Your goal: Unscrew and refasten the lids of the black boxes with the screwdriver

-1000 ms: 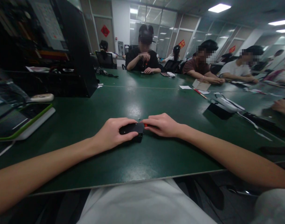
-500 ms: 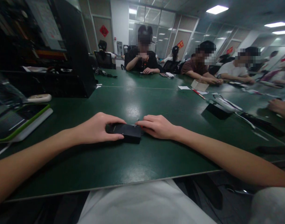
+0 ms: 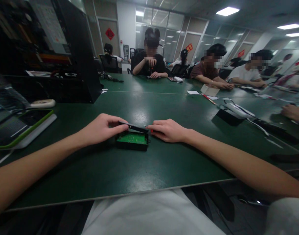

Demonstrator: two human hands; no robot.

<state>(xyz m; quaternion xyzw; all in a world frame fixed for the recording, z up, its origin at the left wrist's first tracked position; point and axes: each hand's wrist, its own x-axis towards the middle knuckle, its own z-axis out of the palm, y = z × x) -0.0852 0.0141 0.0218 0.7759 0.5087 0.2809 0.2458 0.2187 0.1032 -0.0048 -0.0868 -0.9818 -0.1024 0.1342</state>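
A small black box [image 3: 132, 145] lies on the green table [image 3: 139, 169] in front of me, and a green circuit board [image 3: 133, 137] shows inside it. My left hand [image 3: 99, 129] pinches the black lid [image 3: 133, 125] at its left end and holds it tilted up above the box. My right hand [image 3: 167, 130] rests closed at the box's right end, gripping a thin red-handled tool [image 3: 151, 130] whose tip meets the lid.
A green-edged tray [image 3: 22, 129] and a dark equipment rack [image 3: 53, 52] stand at the left. Several people sit along the far and right sides. A black box with white cables [image 3: 233, 112], a red pen [image 3: 208, 98] and papers lie to the right.
The lid, flat on the box before, has come up at the near side under my left hand, and the green board now shows. My right hand has stayed at the right end.
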